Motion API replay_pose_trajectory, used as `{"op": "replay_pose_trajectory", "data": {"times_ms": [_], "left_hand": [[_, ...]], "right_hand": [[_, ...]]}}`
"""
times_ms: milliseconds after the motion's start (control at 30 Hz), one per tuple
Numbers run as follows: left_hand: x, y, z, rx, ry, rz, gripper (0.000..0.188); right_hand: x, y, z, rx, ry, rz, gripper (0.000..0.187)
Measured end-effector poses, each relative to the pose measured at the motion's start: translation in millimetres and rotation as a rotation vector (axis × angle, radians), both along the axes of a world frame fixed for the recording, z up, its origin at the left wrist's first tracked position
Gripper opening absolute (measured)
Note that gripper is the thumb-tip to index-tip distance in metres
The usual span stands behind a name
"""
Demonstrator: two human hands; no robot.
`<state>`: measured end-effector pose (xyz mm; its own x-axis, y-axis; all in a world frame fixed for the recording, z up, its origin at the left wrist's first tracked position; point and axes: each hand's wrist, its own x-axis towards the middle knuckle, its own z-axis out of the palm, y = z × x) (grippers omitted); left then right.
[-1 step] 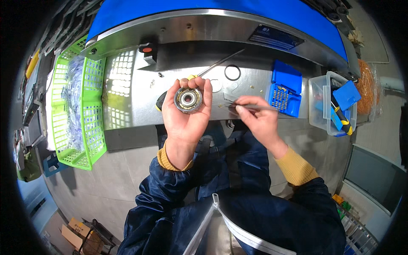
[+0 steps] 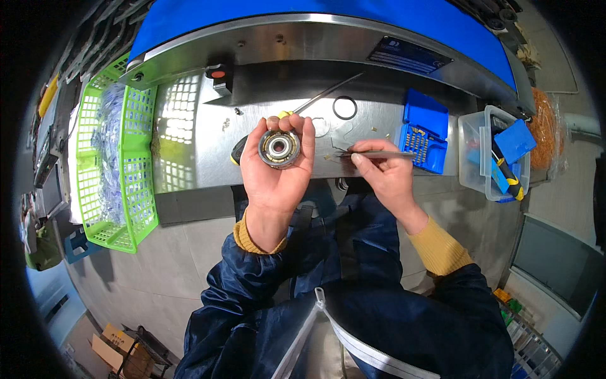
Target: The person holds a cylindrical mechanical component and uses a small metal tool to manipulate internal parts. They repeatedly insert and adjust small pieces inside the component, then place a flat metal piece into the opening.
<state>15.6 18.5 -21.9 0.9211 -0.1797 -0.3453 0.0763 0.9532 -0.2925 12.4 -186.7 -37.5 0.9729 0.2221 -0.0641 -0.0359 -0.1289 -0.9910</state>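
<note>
My left hand (image 2: 276,186) is turned palm up, its fingers curled around a round metal ball bearing (image 2: 279,148) whose face points up. Between the thumb and fingers of my right hand (image 2: 390,180) is a pair of metal tweezers (image 2: 385,155), held nearly level. Their tips point left, over the bench, close to a small brass-coloured piece (image 2: 327,156); whether they pinch anything is too small to tell. Behind my left hand lies a screwdriver (image 2: 328,91), its handle partly hidden by my fingers. A black ring (image 2: 346,118) lies flat nearby.
An open blue case (image 2: 426,114) with rows of small bits stands right of the tweezers. Farther right is a clear plastic bin (image 2: 475,151) of tools. A green basket (image 2: 139,170) of clear plastic packets occupies the bench's left end. A metal-edged blue machine (image 2: 315,28) spans the back.
My right hand has shifted very slightly, and the tweezers lie a little more level. My left hand and the bearing stay in place.
</note>
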Motion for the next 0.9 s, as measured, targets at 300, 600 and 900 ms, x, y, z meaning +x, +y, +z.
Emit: {"op": "replay_pose_trajectory", "data": {"times_ms": [300, 600, 900], "left_hand": [[0.1, 0.8, 2.3, 0.006, 0.014, 0.004, 0.022], [-0.9, 6.2, 1.4, 0.019, 0.015, 0.016, 0.021], [-5.2, 17.7, -3.0, -0.019, -0.025, 0.043, 0.023]], "right_hand": [[6.3, 1.0, 0.1, 0.064, 0.09, -0.006, 0.008], [13.0, 18.8, 16.0, -0.387, -0.156, 0.151, 0.011], [17.8, 28.9, 15.9, -0.645, -0.351, 0.27, 0.012]]}}
